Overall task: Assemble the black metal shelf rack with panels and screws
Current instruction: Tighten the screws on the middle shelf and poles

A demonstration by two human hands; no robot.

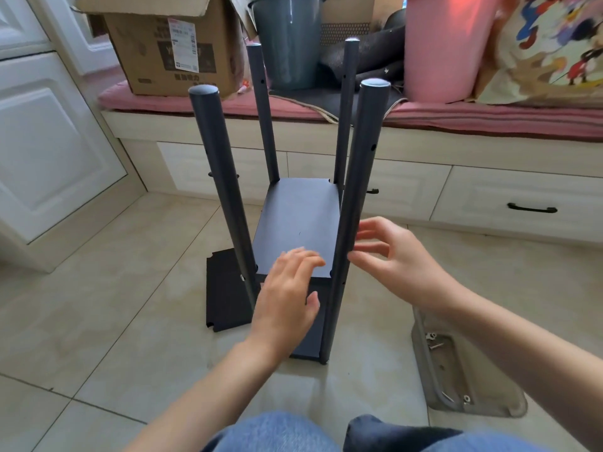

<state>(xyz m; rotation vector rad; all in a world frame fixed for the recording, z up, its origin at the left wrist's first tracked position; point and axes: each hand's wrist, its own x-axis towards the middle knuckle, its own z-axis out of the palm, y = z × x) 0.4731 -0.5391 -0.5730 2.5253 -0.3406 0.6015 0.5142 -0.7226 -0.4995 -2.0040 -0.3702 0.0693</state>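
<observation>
4 posts [357, 190]: stiff, light steel; grip low, near panel [298, 223].
Fingers: left hand [287, 295], right hand [391, 256] spread wide, holding nothing.

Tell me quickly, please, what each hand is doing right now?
Left hand: open, fingers spread over the panel, holding nothing.
Right hand: open, fingertips at the front right post, not gripping it.
</observation>
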